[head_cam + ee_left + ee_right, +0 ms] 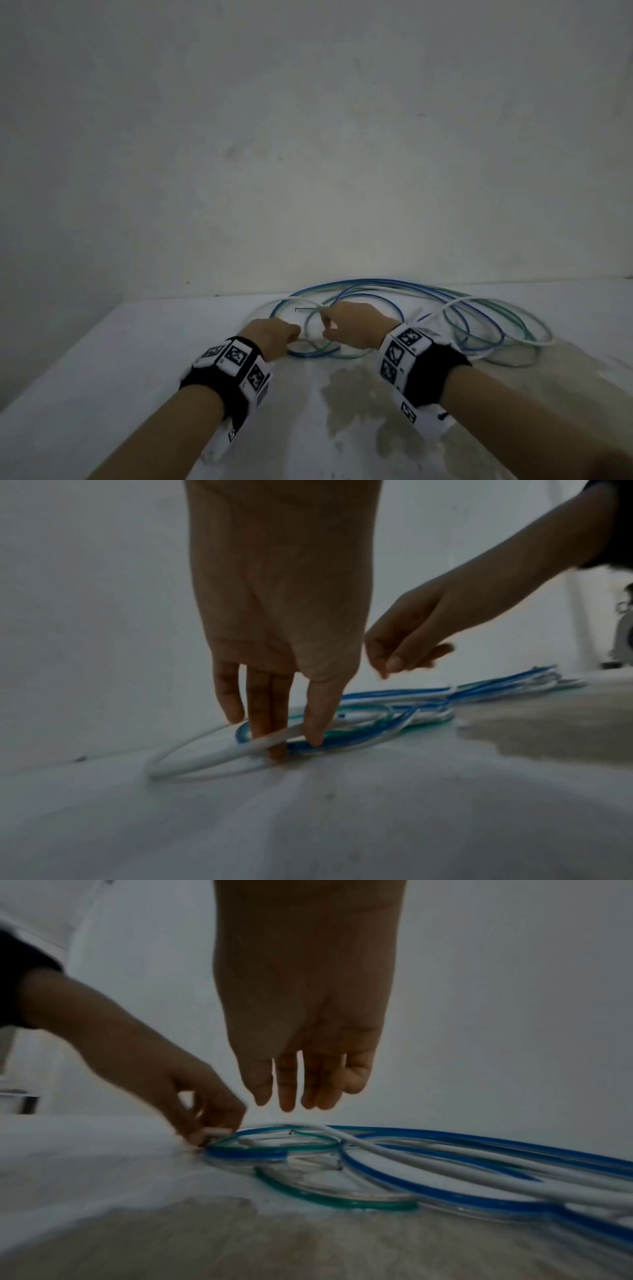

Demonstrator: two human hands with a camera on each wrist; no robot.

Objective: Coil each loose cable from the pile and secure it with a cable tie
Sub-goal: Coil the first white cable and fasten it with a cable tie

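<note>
A loose pile of blue, green and white cables (455, 310) lies on the white table (102, 359) by the wall. My left hand (291, 739) reaches down at the pile's left end. It pinches the white cable (192, 753) between thumb and fingers, just above the surface. From the right wrist camera, a white end (219, 1131) shows at those fingertips. My right hand (298, 1099) hovers over the blue cable (411, 1188) and green cable (325, 1199), fingers hanging relaxed and holding nothing. No cable tie is visible.
A grey wall (308, 154) rises right behind the pile. A worn greyish patch (359, 394) marks the table in front of the cables. The table's left edge (51, 377) runs diagonally.
</note>
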